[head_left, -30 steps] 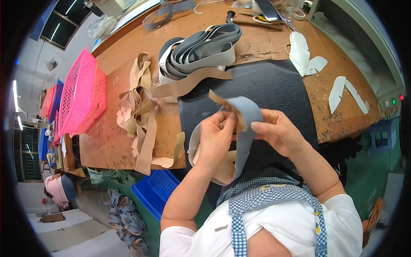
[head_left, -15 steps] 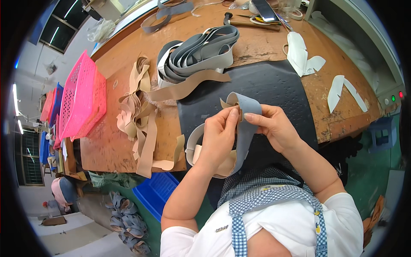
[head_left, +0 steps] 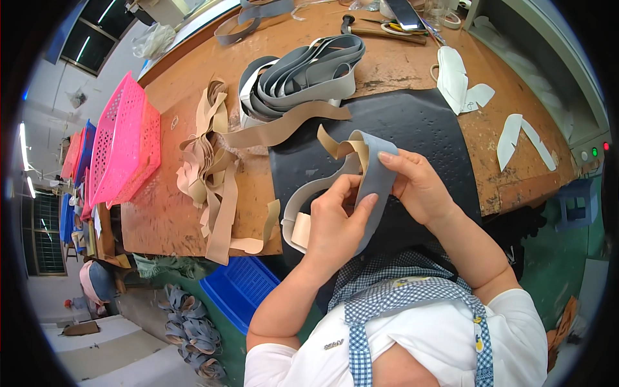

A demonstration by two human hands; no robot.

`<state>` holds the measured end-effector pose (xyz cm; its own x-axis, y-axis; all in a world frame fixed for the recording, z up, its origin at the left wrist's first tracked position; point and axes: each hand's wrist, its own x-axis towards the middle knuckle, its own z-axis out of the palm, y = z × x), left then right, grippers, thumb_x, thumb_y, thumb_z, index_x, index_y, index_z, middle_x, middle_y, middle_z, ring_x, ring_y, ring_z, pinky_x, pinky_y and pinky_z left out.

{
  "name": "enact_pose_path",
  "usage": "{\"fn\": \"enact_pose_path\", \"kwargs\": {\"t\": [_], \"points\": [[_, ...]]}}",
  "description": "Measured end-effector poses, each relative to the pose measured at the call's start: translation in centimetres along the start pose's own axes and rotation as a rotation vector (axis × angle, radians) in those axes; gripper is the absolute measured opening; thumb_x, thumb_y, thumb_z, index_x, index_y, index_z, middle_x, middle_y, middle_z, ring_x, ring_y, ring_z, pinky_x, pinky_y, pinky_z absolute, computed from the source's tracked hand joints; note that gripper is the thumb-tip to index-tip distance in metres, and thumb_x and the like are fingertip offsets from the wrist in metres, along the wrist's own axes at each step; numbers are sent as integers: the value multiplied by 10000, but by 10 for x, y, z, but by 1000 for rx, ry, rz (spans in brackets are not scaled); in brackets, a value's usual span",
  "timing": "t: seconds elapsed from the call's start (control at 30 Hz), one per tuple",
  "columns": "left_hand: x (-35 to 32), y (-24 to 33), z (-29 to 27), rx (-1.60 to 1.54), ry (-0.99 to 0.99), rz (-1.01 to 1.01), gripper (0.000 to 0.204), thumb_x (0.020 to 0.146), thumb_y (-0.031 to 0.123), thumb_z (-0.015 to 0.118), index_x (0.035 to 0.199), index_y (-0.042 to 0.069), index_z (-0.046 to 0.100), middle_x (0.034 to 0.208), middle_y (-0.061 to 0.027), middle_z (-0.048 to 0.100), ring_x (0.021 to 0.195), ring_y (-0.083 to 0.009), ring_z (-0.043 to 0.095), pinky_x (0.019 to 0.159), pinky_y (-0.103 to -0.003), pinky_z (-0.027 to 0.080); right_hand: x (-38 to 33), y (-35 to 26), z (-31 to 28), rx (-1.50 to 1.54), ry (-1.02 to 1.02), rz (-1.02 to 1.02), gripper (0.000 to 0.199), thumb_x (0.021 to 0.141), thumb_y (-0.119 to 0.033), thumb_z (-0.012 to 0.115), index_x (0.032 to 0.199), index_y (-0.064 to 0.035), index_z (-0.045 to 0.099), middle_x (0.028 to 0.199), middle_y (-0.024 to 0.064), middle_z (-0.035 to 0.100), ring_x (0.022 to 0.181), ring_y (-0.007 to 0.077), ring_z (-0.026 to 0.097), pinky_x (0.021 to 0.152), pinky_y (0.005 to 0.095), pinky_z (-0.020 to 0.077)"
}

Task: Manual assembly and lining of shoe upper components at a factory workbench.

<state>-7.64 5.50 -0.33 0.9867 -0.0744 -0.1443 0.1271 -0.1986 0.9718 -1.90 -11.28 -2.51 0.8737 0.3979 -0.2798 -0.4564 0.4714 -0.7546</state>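
A blue-grey strip (head_left: 379, 177) curves in a loop over the black mat (head_left: 445, 145), with a tan strip (head_left: 331, 142) lying against its inner side and its free end sticking out to the left. My left hand (head_left: 338, 219) pinches the strip's edge between thumb and fingers, lower down. Higher on the right, my right hand (head_left: 416, 184) grips the same blue-grey strip, thumb on its outer face. A pale cream piece (head_left: 301, 230) shows inside the loop beside my left hand. Part of the loop is hidden behind that hand.
Tan and pink strips (head_left: 216, 174) lie heaped on the wooden table (head_left: 155, 219); a coil of grey strips (head_left: 303, 71) sits behind. White cut pieces (head_left: 451, 77), a hammer (head_left: 380, 33) and a phone (head_left: 405, 14) lie farther back. A pink basket (head_left: 126, 145) stands left, a blue crate (head_left: 238, 290) below.
My left hand has moved down along the blue-grey strip. My right hand has shifted its grip slightly. The tan strip's free end now stands out farther to the left.
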Motion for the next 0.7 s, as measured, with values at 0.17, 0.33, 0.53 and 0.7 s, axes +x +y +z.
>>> {"fn": "enact_pose_path", "kwargs": {"t": [0.17,0.33,0.53,0.7], "points": [[6,14,-1,77,139,186,410,870,-3,698,1248,11,538,1040,-103,655,882,-167,680,747,-283,561,-1,-4,-2,-125,-22,-32,389,1008,-340,572,1134,11,684,1013,72,709,930,136,671,844,313,543],[20,12,-8,157,144,191,344,829,-14,725,1154,12,616,1046,-97,578,892,-194,664,744,-282,567,-13,-5,3,-197,-61,-31,529,1044,-460,456,1184,7,662,1096,98,690,1012,142,649,890,317,524],[27,4,-17,128,123,218,168,878,31,717,1022,-25,650,1136,-83,582,994,-135,620,844,-265,530,-15,-10,17,-242,-105,-43,679,1053,-569,316,1217,4,642,1161,106,663,1101,169,601,981,385,466],[18,10,-17,-106,147,180,121,1002,109,594,1041,1,557,1009,-81,624,909,-117,588,780,-260,470,-5,-18,-10,-35,-151,-5,668,1064,-537,299,1226,7,650,1188,100,668,1149,189,593,998,389,451]]}}
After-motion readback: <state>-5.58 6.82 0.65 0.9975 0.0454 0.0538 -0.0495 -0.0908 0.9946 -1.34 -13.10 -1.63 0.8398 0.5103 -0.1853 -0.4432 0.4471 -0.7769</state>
